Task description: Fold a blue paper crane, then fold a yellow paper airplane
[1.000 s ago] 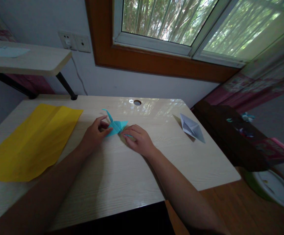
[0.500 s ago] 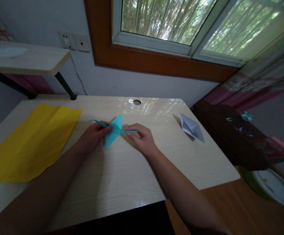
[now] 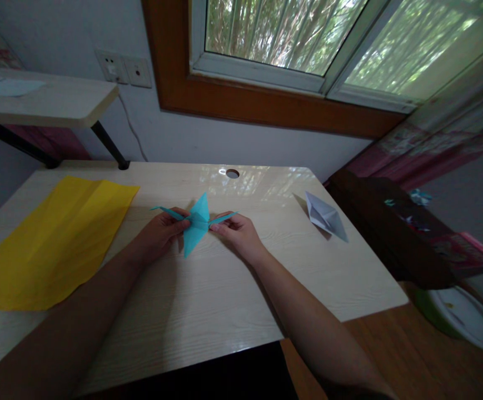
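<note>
A blue paper crane [image 3: 197, 223] is held between my two hands over the middle of the desk, its wings spread toward and away from me. My left hand [image 3: 164, 230] pinches it near the base of the thin left point, which has a bent tip. With thumb and fingers closed, my right hand [image 3: 239, 233] grips the base of the pointed right end. That end sticks out up and to the right above the fingers. Parts of the crane behind the fingers are hidden.
A large yellow sheet [image 3: 58, 244] lies on the desk [image 3: 208, 316] at left. Toward the right edge sits a folded white paper boat [image 3: 327, 216]. A raised shelf [image 3: 70, 108] stands at back left; a white-rimmed bin [image 3: 466, 319] is on the floor at right.
My right fingers have shifted left, closer to the crane's body. The crane's right point now angles upward, and its near wing has swung slightly right. The left hand has barely moved.
</note>
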